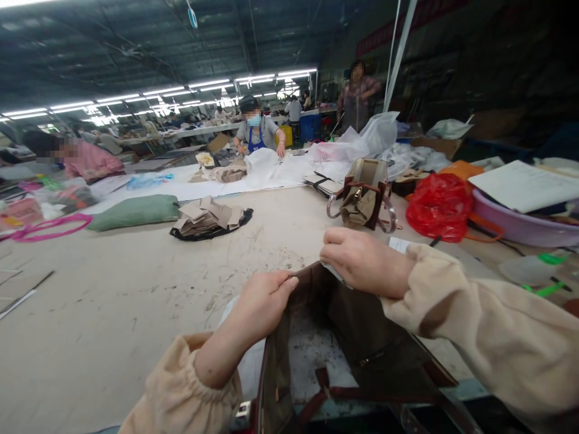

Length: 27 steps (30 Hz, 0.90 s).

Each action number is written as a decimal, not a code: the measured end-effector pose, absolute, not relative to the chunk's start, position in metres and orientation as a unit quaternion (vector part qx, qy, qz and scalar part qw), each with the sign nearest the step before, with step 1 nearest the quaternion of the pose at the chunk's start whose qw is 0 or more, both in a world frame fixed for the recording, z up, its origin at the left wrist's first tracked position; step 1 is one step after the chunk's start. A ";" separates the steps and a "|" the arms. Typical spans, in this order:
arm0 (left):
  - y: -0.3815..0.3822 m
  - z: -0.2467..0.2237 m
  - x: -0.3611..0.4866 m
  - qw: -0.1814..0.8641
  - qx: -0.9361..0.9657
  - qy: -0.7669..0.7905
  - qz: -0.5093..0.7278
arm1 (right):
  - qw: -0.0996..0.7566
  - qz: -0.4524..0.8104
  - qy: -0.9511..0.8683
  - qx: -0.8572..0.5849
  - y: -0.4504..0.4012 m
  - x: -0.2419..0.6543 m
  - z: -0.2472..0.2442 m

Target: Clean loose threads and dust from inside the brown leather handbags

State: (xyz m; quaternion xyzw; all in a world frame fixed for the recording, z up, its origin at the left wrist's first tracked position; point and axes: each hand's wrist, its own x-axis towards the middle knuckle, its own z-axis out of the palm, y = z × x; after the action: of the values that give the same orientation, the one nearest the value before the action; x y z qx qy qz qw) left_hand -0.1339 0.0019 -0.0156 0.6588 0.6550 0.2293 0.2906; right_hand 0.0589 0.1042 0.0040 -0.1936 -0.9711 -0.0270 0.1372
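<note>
Large bag: dark olive-brown; its strap reddish-brown. Sleeves: plain cream. Tabletop: beige, dark specks. Smaller bag: khaki. Plastic bag: bright red. Basin: lilac. Cushion-like bundle: muted green. Loop: magenta. Co-worker's apron: blue.

Bag of matt cloth

dark ceiling | rows of lit strip lights | beige worktable | red banner

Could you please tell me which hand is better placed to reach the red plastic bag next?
Probably the right hand: it is nearer the red plastic bag, while the left hand is farther left; both are at the brown bag.
</note>
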 end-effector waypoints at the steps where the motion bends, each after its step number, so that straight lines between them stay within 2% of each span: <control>1: 0.002 -0.016 -0.134 0.290 0.659 0.656 0.227 | 0.159 -0.008 -0.965 -0.208 0.105 0.060 0.000; 6: 0.003 -0.016 -0.134 0.283 0.648 0.672 0.222 | 0.302 0.133 -0.888 -0.321 0.112 0.070 -0.015; 9: 0.003 -0.016 -0.134 0.292 0.643 0.672 0.223 | 0.341 0.185 -0.851 -0.353 0.117 0.078 -0.016; 12: 0.002 -0.016 -0.134 0.297 0.646 0.666 0.226 | 0.333 0.163 -0.889 -0.269 0.117 0.078 -0.013; 15: 0.003 -0.017 -0.134 0.294 0.651 0.661 0.230 | 0.263 0.115 -0.939 -0.190 0.113 0.070 -0.011; 19: 0.003 -0.017 -0.133 0.293 0.652 0.662 0.225 | 0.173 0.052 -0.962 -0.204 0.108 0.058 -0.009; 22: 0.003 -0.016 -0.133 0.295 0.647 0.665 0.228 | 0.212 0.052 -0.945 -0.242 0.104 0.052 -0.010; 27: 0.002 -0.015 -0.132 0.300 0.643 0.667 0.228 | 0.312 0.159 -0.879 -0.323 0.103 0.049 -0.021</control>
State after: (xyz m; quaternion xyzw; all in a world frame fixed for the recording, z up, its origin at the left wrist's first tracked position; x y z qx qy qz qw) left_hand -0.1322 0.0020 -0.0154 0.6425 0.6671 0.2280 0.3001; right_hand 0.0488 0.1033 -0.0206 -0.3226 -0.8795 0.1593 0.3116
